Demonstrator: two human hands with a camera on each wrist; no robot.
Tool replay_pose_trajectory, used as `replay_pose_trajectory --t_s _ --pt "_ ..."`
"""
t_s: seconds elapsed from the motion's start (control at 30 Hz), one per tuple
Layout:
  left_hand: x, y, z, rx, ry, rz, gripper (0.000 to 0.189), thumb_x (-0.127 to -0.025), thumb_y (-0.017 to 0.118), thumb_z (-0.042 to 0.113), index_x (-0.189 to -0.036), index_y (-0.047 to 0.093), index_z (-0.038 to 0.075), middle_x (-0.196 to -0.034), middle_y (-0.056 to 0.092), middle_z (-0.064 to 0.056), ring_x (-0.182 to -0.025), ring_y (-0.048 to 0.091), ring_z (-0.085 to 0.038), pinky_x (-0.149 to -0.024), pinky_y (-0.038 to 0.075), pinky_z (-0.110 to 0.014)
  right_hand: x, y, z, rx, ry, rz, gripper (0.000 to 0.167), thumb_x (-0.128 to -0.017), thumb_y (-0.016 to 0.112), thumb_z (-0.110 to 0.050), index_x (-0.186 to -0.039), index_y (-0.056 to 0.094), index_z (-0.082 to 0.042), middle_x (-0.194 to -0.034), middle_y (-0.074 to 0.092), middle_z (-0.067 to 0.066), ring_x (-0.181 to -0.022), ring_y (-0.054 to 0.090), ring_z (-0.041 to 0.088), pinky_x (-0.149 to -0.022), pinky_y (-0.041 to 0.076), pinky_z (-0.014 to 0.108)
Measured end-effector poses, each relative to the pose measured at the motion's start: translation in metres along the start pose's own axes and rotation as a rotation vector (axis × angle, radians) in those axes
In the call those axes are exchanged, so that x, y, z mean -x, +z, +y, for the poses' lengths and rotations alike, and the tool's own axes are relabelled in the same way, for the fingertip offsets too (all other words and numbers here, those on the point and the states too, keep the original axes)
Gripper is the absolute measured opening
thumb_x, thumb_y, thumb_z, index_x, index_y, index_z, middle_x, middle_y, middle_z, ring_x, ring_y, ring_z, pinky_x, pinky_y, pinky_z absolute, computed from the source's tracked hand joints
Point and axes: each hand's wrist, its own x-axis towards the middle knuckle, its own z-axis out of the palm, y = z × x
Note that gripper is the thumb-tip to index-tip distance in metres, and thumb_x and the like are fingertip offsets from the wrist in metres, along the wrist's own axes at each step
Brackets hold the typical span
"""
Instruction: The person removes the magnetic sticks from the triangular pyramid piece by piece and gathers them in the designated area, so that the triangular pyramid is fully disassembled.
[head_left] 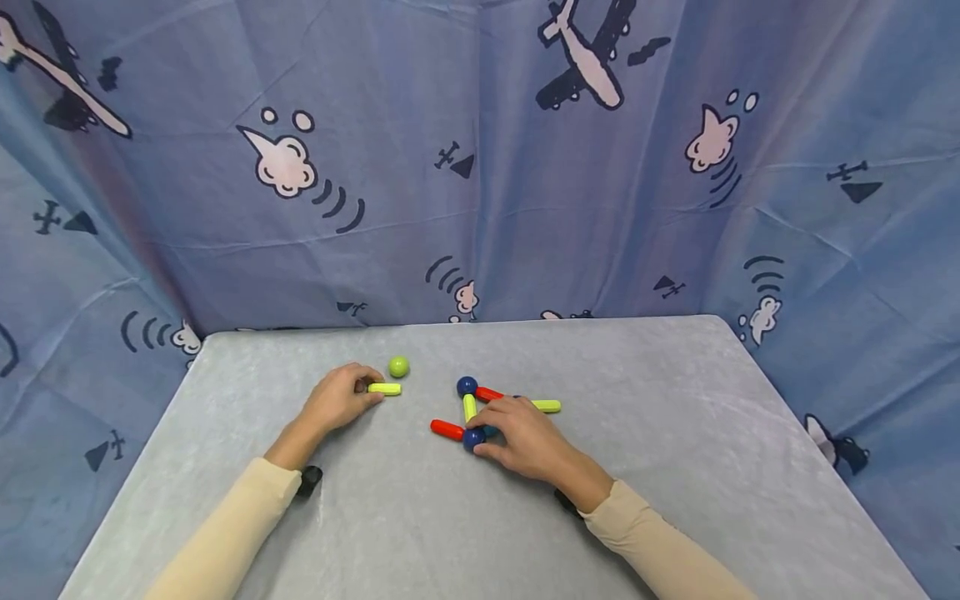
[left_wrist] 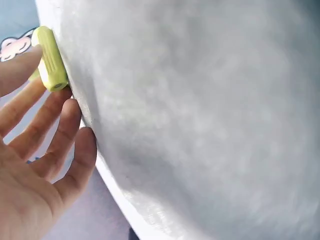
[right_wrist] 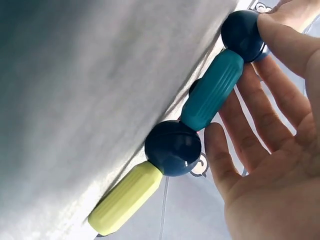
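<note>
Left hand (head_left: pixel 339 402) pinches yellow-green fluted rod (head_left: pixel 387 389), left of frame centre, axis level, free end rightward; right hand (head_left: pixel 523 437) pinches lower navy ball (head_left: pixel 472 441) (down-right of rod).

A blue curtain (head_left: pixel 397 92), printed with airplanes (head_left: pixel 592 71) and clouds (head_left: pixel 287 167), borders the far, left and right edges of the grey tabletop (head_left: pixel 675 392).

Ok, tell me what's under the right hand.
Right wrist view: a teal rod between two navy balls. From the head view, the right hand covers most of that rod.
</note>
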Motion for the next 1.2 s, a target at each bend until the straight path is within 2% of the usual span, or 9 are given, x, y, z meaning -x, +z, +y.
replay_pose_trajectory --t_s 0.07,0.13,0.23,0.3,0.43,0.57,0.67,0.97,1.2 --pt "0.002 -0.002 0.005 -0.019 0.009 0.028 0.027 -0.087 0.077 0.024 -0.111 0.074 0.013 -0.100 0.068 -0.006 -0.087 0.059 -0.021 -0.074 0.047 -0.039 0.000 -0.001 -0.001 -0.005 0.005 0.005 0.030 -0.083 0.080 -0.034 -0.111 0.074 -0.024 -0.108 0.071 -0.006 -0.107 0.063 0.014 -0.097 0.048 0.041" --pt "0.005 -0.001 0.012 -0.037 0.043 0.091 0.027 -0.085 0.079 0.023 -0.109 0.074 0.010 -0.103 0.070 -0.008 -0.093 0.062 -0.025 -0.080 0.050 -0.044 0.000 -0.001 -0.001 -0.015 0.018 -0.004 0.030 -0.083 0.080 -0.034 -0.111 0.074 -0.024 -0.109 0.071 -0.007 -0.108 0.063 0.015 -0.097 0.047 0.041" --pt "0.011 0.005 0.030 -0.035 0.130 0.195 0.025 -0.081 0.082 0.020 -0.102 0.076 0.008 -0.104 0.071 -0.010 -0.099 0.062 -0.030 -0.087 0.050 -0.047 0.000 -0.002 -0.002 -0.027 0.032 -0.018 0.030 -0.083 0.080 -0.034 -0.111 0.074 -0.024 -0.110 0.071 -0.006 -0.110 0.063 0.016 -0.099 0.047 0.043" --pt "0.015 0.010 0.046 -0.025 0.209 0.219 0.021 -0.080 0.083 0.017 -0.099 0.076 0.009 -0.102 0.070 -0.008 -0.100 0.061 -0.029 -0.088 0.050 -0.046 -0.001 -0.002 -0.002 -0.024 0.033 -0.018 0.030 -0.083 0.080 -0.035 -0.111 0.074 -0.024 -0.110 0.071 -0.007 -0.111 0.063 0.016 -0.100 0.047 0.043" --pt "0.026 0.028 0.074 -0.026 0.362 0.120 0.019 -0.083 0.081 0.017 -0.101 0.076 0.015 -0.103 0.069 0.000 -0.102 0.060 -0.021 -0.089 0.051 -0.040 0.000 0.000 0.000 -0.020 0.036 -0.015 0.031 -0.082 0.081 -0.034 -0.110 0.073 -0.026 -0.111 0.072 -0.008 -0.111 0.063 0.015 -0.100 0.046 0.044" --pt "0.032 0.047 0.083 -0.065 0.472 0.042 0.018 -0.084 0.080 0.018 -0.102 0.076 0.017 -0.102 0.069 0.003 -0.099 0.061 -0.017 -0.087 0.051 -0.035 0.003 0.003 0.000 -0.030 0.028 0.008 0.032 -0.080 0.083 -0.034 -0.109 0.073 -0.025 -0.111 0.072 -0.008 -0.110 0.064 0.016 -0.098 0.047 0.045" --pt "0.033 0.052 0.082 -0.082 0.497 0.043 0.015 -0.084 0.080 0.018 -0.099 0.076 0.017 -0.098 0.069 0.003 -0.093 0.060 -0.016 -0.083 0.051 -0.033 0.003 0.004 0.000 -0.031 0.021 0.027 0.033 -0.079 0.084 -0.034 -0.109 0.073 -0.025 -0.111 0.072 -0.008 -0.109 0.064 0.016 -0.097 0.047 0.045" --pt "0.036 0.060 0.079 -0.080 0.489 0.018 0.016 -0.082 0.081 0.017 -0.098 0.076 0.018 -0.094 0.069 0.006 -0.084 0.055 -0.011 -0.075 0.049 -0.026 0.006 0.007 0.001 -0.041 0.028 0.021 0.033 -0.079 0.084 -0.035 -0.108 0.072 -0.028 -0.111 0.071 -0.010 -0.108 0.064 0.015 -0.096 0.048 0.044" --pt "0.032 0.060 0.077 -0.088 0.460 0.000 0.016 -0.084 0.080 0.016 -0.099 0.076 0.019 -0.094 0.069 0.007 -0.086 0.057 -0.011 -0.077 0.050 -0.027 0.003 0.007 0.002 -0.034 0.029 0.025 0.031 -0.081 0.083 -0.036 -0.109 0.072 -0.029 -0.111 0.071 -0.011 -0.106 0.063 0.013 -0.096 0.048 0.042"
